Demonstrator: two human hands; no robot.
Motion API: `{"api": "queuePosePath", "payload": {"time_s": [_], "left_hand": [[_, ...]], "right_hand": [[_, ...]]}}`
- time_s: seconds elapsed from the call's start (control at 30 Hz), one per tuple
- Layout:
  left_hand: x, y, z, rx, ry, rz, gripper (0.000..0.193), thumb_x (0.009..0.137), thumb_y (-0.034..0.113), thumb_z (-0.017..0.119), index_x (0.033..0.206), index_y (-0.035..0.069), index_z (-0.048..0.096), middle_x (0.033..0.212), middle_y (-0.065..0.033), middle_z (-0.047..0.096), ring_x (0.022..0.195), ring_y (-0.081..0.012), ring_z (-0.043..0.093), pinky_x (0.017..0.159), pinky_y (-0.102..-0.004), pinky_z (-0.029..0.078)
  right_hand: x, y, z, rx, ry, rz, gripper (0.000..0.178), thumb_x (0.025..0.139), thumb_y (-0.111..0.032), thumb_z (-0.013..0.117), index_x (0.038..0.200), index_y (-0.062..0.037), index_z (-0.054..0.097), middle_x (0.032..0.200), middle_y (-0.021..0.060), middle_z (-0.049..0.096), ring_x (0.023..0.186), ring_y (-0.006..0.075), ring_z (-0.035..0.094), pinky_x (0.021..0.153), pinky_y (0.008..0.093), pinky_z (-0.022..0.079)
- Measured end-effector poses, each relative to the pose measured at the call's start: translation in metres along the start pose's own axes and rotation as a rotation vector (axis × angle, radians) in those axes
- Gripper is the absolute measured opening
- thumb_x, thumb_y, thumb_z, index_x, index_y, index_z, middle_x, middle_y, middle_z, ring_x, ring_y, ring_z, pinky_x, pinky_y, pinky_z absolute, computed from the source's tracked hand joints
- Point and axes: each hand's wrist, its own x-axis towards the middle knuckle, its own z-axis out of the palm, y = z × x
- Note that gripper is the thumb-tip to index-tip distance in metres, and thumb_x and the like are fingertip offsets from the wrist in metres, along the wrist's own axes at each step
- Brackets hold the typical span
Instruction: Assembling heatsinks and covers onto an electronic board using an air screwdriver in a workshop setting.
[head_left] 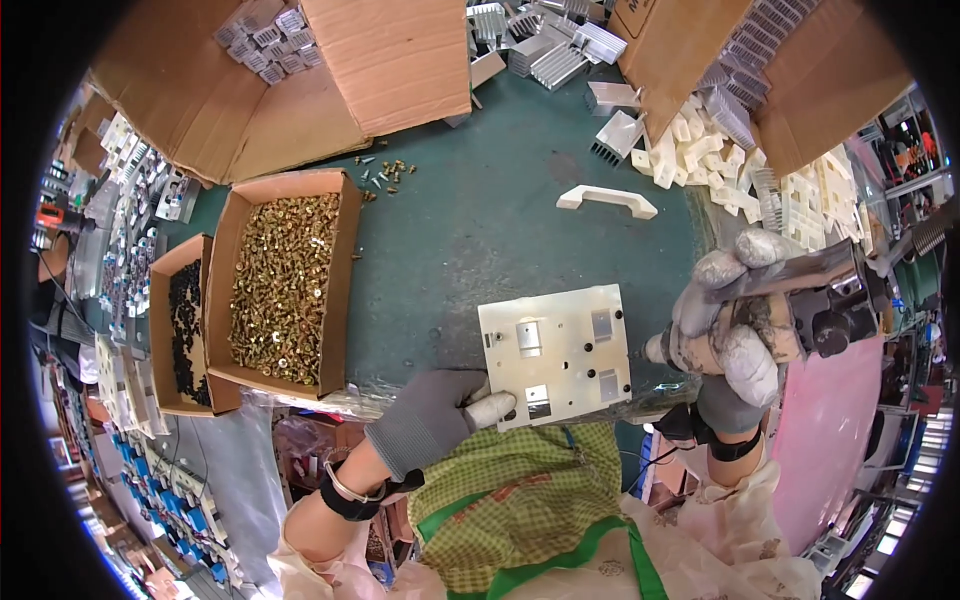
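A cream-coloured flat plate [560, 352] with square cut-outs and black screw heads lies near the table's front edge. My left hand [435, 415], in a grey glove with pale fingertips, pinches its lower left corner. Metal shows through the cut-outs. On the plate's right side, my gloved right hand [735, 320] is wrapped round a power screwdriver [800, 310]. The tool lies sideways, its tip pointing left, close to the plate's right edge; whether it touches cannot be made out. A cream handle-shaped part [606, 201] rests farther back on the table.
Left of the plate stand a cardboard box of brass-coloured screws [345, 260] and a smaller box of black screws [160, 330]. Loose screws [385, 175] lie behind them. Large cartons [415, 70], finned heat sinks [560, 60] and piled cream parts [700, 150] line the far side.
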Motion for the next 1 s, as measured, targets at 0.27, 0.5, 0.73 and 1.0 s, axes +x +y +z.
{"api": "queuePosePath", "payload": {"time_s": [0.27,0.5,0.73,1.0], "left_hand": [[0.010,0.005,-0.009,0.049,0.121,-0.087,0.043,0.090,0.039,0.063,0.084,-0.003,0.065,0.060,-0.0077,0.058,0.055,-0.0112,0.053,0.052,-0.0285,0.044],[0.016,0.013,-0.006,0.092,0.146,-0.034,0.042,0.087,0.038,0.067,0.086,-0.004,0.065,0.058,-0.0079,0.056,0.055,-0.0101,0.053,0.053,-0.0288,0.044],[0.002,0.011,-0.009,0.027,0.120,-0.050,0.044,0.087,0.036,0.067,0.102,-0.005,0.063,0.068,-0.0094,0.061,0.063,-0.0105,0.054,0.059,-0.0300,0.045],[0.022,0.003,-0.020,0.026,0.141,-0.019,0.046,0.086,0.039,0.066,0.101,-0.005,0.063,0.068,-0.0110,0.061,0.063,-0.0148,0.055,0.060,-0.0318,0.046]], "right_hand": [[-0.003,0.007,-0.009,-0.380,-0.067,-0.091,0.064,0.085,-0.003,0.059,0.141,-0.0090,0.027,0.122,0.0144,0.046,0.092,0.0224,0.054,0.064,0.0401,0.052],[0.012,0.017,-0.016,0.095,0.151,-0.086,0.060,0.084,-0.005,0.064,0.137,-0.0017,0.035,0.123,0.0147,0.052,0.097,0.0171,0.057,0.080,0.0320,0.049],[0.011,0.026,-0.006,-0.617,0.028,-0.105,0.057,0.088,-0.011,0.059,0.138,-0.0049,0.033,0.117,0.0134,0.050,0.072,0.0139,0.051,0.058,0.0298,0.045],[0.007,0.022,-0.004,-0.609,-0.054,-0.143,0.061,0.091,-0.009,0.055,0.144,-0.0078,0.025,0.117,0.0176,0.052,0.069,0.0119,0.048,0.060,0.0333,0.045]]}}
